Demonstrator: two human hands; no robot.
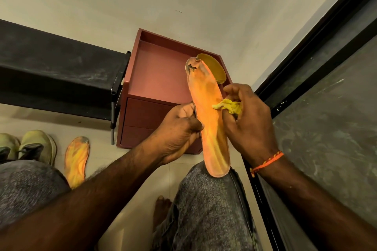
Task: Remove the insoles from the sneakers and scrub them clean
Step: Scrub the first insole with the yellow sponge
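Knee [206, 199]: lower centre, heel of insole [210, 120] rests on it.
Left hand [179, 134]: centre, fingers pinched on insole's left edge.
Right hand [248, 120]: fingers bunched tight around yellow cloth [229, 106], pressed to insole's right side.
Second insole [75, 159]: on floor, lower left, beside sneakers [30, 146].
Cabinet [161, 79]: behind.
Risk: hard rubbing may bend the thin insole or slip it off the knee; torn toe could rip further.

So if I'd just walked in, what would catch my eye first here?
Probably the bright orange insole held upright in the middle, its heel end resting on the person's knee. The left hand grips its edge while the right hand presses a yellow cloth against it. A second insole lies on the floor beside the sneakers.
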